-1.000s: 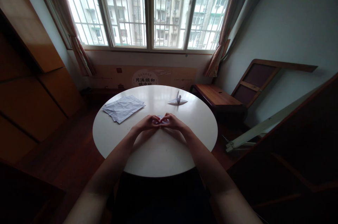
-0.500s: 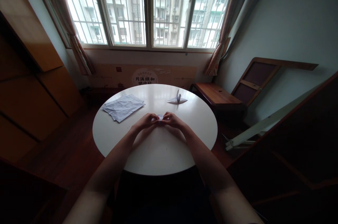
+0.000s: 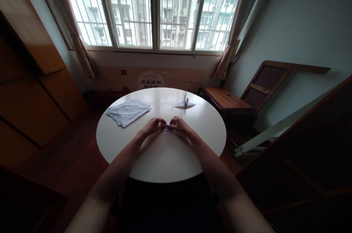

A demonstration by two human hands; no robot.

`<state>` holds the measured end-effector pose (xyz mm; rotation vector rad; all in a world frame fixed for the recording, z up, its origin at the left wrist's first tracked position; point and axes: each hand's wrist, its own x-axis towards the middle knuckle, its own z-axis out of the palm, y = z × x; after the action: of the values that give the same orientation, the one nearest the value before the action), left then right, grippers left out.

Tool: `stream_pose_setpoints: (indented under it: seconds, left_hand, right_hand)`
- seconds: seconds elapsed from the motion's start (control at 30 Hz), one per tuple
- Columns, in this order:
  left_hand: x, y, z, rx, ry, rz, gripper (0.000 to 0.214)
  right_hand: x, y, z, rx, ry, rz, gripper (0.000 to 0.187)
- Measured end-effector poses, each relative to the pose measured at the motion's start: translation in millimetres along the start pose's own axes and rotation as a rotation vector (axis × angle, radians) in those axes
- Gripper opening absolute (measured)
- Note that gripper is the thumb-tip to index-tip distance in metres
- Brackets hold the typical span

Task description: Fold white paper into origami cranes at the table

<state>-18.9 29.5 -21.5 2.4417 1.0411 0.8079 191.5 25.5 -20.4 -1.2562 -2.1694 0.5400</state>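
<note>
Between my fingertips, near the middle of the round white table point(image 3: 165, 163), is a small folded piece of paper point(image 3: 166, 128). My left hand point(image 3: 154, 125) pinches its left side, and my right hand point(image 3: 177, 124) pinches its right side. Fingers cover much of the paper, so its exact shape is hard to make out. A folded paper crane point(image 3: 185, 103) stands beyond my right hand, apart from it. To the far left of my left hand lie creased sheets of paper point(image 3: 128, 111), overlapping one another.
A low wooden bench point(image 3: 224, 97) stands behind the table's right side. A long printed carton point(image 3: 176, 75) sits under the window. Wooden cabinets point(image 3: 52, 93) line the left, and a pale metal frame point(image 3: 264, 139) leans at the right.
My fingers have shifted slightly on the folded paper, and a bit of it now shows below my fingertips. The crane and the sheets have not moved.
</note>
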Motion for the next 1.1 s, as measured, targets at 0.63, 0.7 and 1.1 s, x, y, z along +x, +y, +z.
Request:
stream_pose_setpoints:
  seconds: [0.63, 0.7, 1.1]
  left_hand:
    - [1, -16, 9.6, -0.053, -0.006, 0.115, 0.025]
    - [0, -16, 9.4, -0.052, -0.003, 0.116, 0.025]
    - [0, -18, 8.2, -0.021, -0.037, 0.129, 0.028]
  right_hand:
    - [2, 4, 0, 0.073, -0.065, -0.029, 0.013]
    - [2, 5, 0, 0.084, -0.076, -0.026, 0.016]
    - [2, 5, -1, 0.042, -0.088, -0.034, 0.02]
